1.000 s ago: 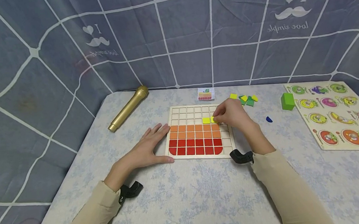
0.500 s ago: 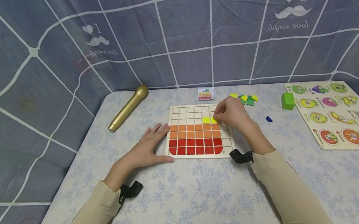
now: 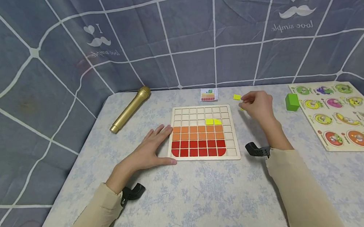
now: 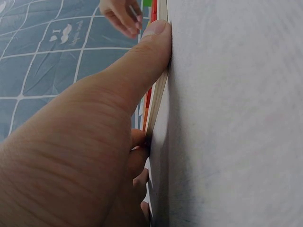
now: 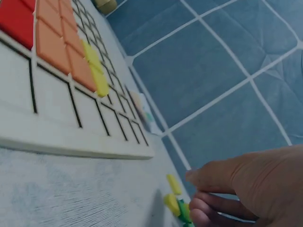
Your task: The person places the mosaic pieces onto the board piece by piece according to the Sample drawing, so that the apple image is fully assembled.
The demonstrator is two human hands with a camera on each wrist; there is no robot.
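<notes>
A wooden grid board point(image 3: 231, 138) lies mid-table, its lower rows filled with red and orange tiles. Two yellow tiles point(image 3: 213, 121) sit in the row above the orange ones. My left hand point(image 3: 150, 147) lies flat on the table, fingers straight, thumb point(image 4: 142, 66) pressed against the board's left edge point(image 4: 158, 94). My right hand point(image 3: 256, 103) hovers right of the board over loose yellow and green tiles point(image 5: 175, 205), fingers loosely curled with nothing plainly between them. One loose yellow tile point(image 3: 237, 97) lies just left of that hand.
A gold microphone point(image 3: 130, 109) lies at the back left. A small picture card point(image 3: 208, 95) sits behind the board. A green block point(image 3: 291, 102) and a fruit peg puzzle point(image 3: 343, 116) are on the right. A grey gridded cloth walls the table.
My right hand left the yellow tiles on the board and moved right and back to the loose tiles. The left hand has not moved.
</notes>
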